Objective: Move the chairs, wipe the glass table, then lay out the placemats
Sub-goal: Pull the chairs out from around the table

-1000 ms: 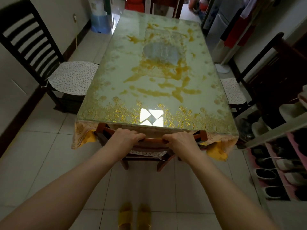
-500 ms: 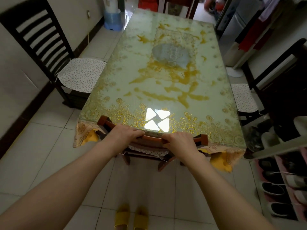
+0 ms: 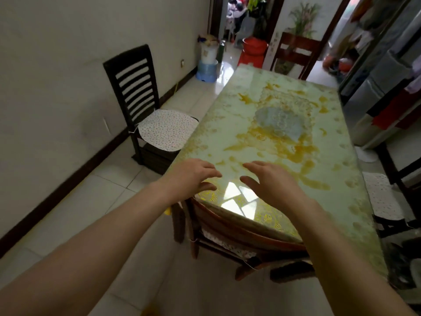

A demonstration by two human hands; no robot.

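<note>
The glass table [image 3: 284,115] has a pale green and gold patterned cloth under its top. A reddish-brown wooden chair [image 3: 239,233] is tucked under its near end, only its top rail and seat edge showing. My left hand [image 3: 191,179] and my right hand [image 3: 271,183] hover above the near table edge, fingers spread and relaxed, holding nothing. A dark slatted chair [image 3: 145,110] with a spotted cushion stands at the table's left side. Another cushioned chair [image 3: 385,197] sits at the right side.
A wooden chair [image 3: 296,51] stands at the far end. A white wall runs along the left, with pale tiled floor [image 3: 95,201] between it and the table. A red container [image 3: 254,51] and a blue-and-white bucket [image 3: 207,65] stand near the far doorway.
Both hands let go of the near chair's top rail and rose over the table edge with fingers spread. The view swung up and to the left.
</note>
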